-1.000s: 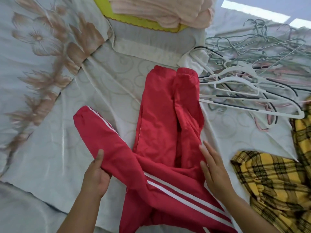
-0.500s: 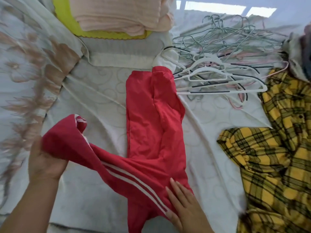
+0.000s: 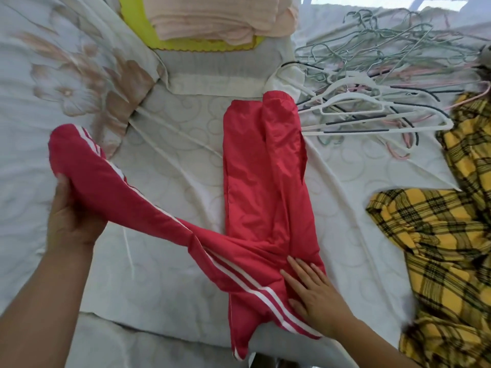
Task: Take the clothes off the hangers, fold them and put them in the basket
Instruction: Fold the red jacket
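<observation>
A red garment with white side stripes (image 3: pixel 265 187) lies on the white patterned bedsheet (image 3: pixel 172 144), its body running up the middle. My left hand (image 3: pixel 71 216) grips one striped sleeve or leg near its end and holds it out to the left, lifted off the sheet. My right hand (image 3: pixel 316 296) presses flat, fingers straight, on the lower part of the garment beside the stripes. A heap of empty hangers (image 3: pixel 372 102), white, grey-green and pink, lies at the upper right. No basket is in view.
A yellow and black plaid garment (image 3: pixel 438 235) is spread at the right. Folded pink fabric (image 3: pixel 218 17) sits on a yellow-green cloth (image 3: pixel 138 25) at the top centre. A floral bedcover (image 3: pixel 53 75) fills the left side.
My left hand has pulled the striped end further out to the left and lifted it. My right hand has slid down to the lower part of the garment and stays flat there.
</observation>
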